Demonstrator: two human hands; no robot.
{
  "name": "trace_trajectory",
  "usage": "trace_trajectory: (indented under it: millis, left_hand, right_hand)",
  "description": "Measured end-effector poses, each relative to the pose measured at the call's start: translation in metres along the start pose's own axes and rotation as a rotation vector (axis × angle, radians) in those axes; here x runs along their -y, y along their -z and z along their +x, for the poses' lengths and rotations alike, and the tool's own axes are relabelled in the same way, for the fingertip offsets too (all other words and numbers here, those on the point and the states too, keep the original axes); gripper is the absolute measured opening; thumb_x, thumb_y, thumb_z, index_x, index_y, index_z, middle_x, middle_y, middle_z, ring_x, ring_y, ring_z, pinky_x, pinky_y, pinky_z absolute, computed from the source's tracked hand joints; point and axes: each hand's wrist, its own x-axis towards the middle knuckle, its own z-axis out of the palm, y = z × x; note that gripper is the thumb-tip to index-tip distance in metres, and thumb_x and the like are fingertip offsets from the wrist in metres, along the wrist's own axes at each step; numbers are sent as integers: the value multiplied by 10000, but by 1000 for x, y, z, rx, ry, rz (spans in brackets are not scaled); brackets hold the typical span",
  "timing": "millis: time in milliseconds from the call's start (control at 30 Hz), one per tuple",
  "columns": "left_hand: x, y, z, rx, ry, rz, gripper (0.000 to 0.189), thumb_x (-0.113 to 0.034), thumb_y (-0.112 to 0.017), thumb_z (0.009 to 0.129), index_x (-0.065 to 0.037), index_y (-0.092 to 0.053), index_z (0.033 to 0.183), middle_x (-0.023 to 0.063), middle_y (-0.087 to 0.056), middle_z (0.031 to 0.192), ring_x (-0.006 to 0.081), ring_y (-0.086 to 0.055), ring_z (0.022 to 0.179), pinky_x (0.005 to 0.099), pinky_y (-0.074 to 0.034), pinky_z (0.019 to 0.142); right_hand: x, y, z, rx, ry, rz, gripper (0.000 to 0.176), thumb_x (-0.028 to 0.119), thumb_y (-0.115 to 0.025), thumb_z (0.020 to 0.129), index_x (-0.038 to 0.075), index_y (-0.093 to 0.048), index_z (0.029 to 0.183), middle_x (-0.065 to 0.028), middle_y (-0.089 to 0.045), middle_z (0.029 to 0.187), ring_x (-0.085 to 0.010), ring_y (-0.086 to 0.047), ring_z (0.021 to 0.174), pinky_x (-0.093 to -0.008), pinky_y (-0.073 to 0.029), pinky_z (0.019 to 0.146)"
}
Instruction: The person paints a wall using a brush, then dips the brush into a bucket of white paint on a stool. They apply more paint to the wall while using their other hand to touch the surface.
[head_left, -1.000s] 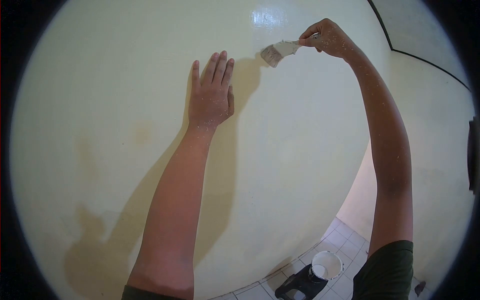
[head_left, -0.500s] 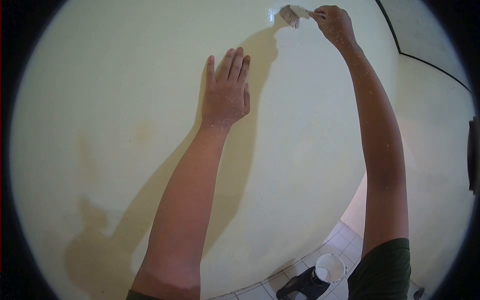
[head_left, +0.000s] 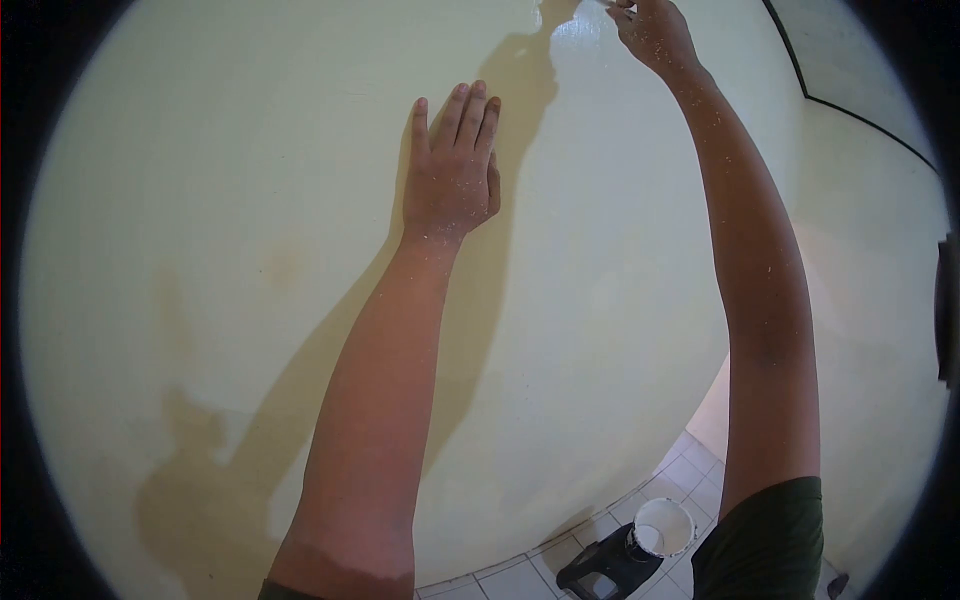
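My left hand lies flat on the pale yellow wall, fingers stretched upward and holding nothing. Higher up and to the right, my right hand grips the handle of a paintbrush. Only a bit of that handle shows; the bristles are cut off by the top edge of the view. Just left of my right hand a shiny wet patch glistens on the wall. Small pale specks dot both hands and forearms.
Below, a white bucket with pale contents stands on a black stool. White floor tiles run along the wall's foot. A dark line crosses the adjoining wall on the right, with a dark object at the edge.
My right hand has moved up and slightly left, taking the paintbrush mostly out of view. The wet patch looks larger. My left hand stays flat on the wall.
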Motion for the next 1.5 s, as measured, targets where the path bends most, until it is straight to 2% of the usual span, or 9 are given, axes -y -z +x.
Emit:
trace_trajectory:
  millis: [67,267,467,567,667,800,1033,1133,1500]
  left_hand:
    - [1,0,0,-1,-3,7,626,-247,-496,959,-158,-425,1574,26,-375,1644,190,-313,1532,558,-195,1276]
    - [1,3,0,23,-8,21,626,-257,-513,962,-157,-422,1573,32,-363,1651,198,-304,1535,563,-198,1274]
    - [1,-1,-1,1,-12,-14,635,-257,-529,959,-151,-412,1573,40,-357,1653,203,-302,1536,574,-211,1268]
    - [1,-1,-1,-3,-11,-19,632,-253,-532,957,-150,-416,1570,43,-357,1653,206,-304,1535,576,-211,1267]
    - [1,-1,0,-9,-6,-32,626,-249,-531,957,-148,-421,1565,46,-358,1651,209,-307,1534,575,-211,1268]
    - [1,0,-1,-9,-7,-47,620,-250,-529,959,-144,-425,1561,50,-359,1649,206,-309,1533,576,-213,1266]
    - [2,2,-1,11,-16,-40,619,-271,-526,970,-114,-421,1560,70,-346,1656,221,-303,1539,589,-206,1263]
    - [4,1,-1,2,-20,-62,620,-276,-530,972,-105,-424,1559,78,-343,1657,232,-299,1542,592,-208,1260]
    - [3,1,0,14,-6,-5,605,-288,-538,974,-145,-445,1554,61,-365,1646,214,-318,1527,583,-226,1257]
  right_hand:
    - [-14,-4,-1,39,97,25,145,146,-725,897,4,-701,913,-269,-704,853,-420,-698,821,-480,-541,698]
    - [35,53,4,511,-235,26,196,188,-751,900,-6,-734,920,-210,-727,914,-274,-686,880,-420,-543,775]
    - [49,71,-6,620,-131,70,187,183,-784,875,5,-761,929,-184,-730,817,-256,-685,767,-411,-545,699]
    - [6,48,-16,588,194,119,250,283,-782,890,33,-777,878,-63,-698,720,-155,-608,622,-343,-508,613]
    - [45,74,-17,926,-65,97,251,311,-805,844,66,-758,816,-26,-676,713,-113,-584,626,-308,-484,599]
    - [45,97,-10,1039,-92,48,227,288,-826,799,69,-768,811,-36,-677,718,-108,-577,623,-291,-466,591]
    - [38,62,-6,453,60,82,200,235,-824,808,63,-723,802,-17,-615,668,-84,-529,563,-290,-395,481]
    - [65,76,11,481,-147,-44,152,142,-790,848,4,-761,904,-201,-736,806,-283,-710,757,-419,-548,689]
    - [61,1,26,-35,-236,6,103,97,-720,894,6,-722,845,-243,-723,859,-405,-720,841,-465,-551,717]
